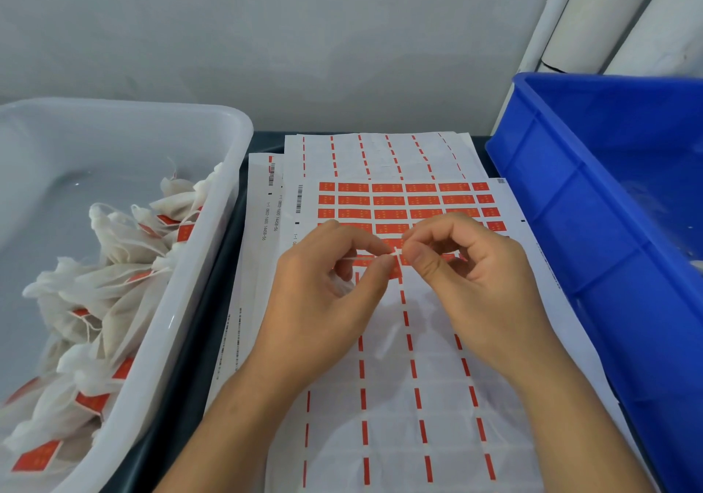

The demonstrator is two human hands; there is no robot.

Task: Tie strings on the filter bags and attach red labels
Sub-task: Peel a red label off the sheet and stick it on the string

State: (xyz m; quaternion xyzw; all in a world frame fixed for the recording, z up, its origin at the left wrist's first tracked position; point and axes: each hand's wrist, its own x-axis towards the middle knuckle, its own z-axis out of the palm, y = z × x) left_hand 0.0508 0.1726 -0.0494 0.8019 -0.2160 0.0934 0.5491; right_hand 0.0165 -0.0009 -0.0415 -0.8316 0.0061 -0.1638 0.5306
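Both hands are up over the label sheet (414,203), left hand (323,294) and right hand (471,275) each pinching an end of a thin white string (365,257) between thumb and forefinger. Finished filter bags (95,302) with red labels sit piled in the white tub (213,195) on the left; blue crate (593,203) on the right.

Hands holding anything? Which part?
Both hands, left and right, pinch a thin white string between thumb and fingertips; the grip meets mid-string.

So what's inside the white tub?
The white tub holds a pile of filter bags with strings and red labels on them. The pile covers the tub's floor below it, so anything under the bags can't be seen.
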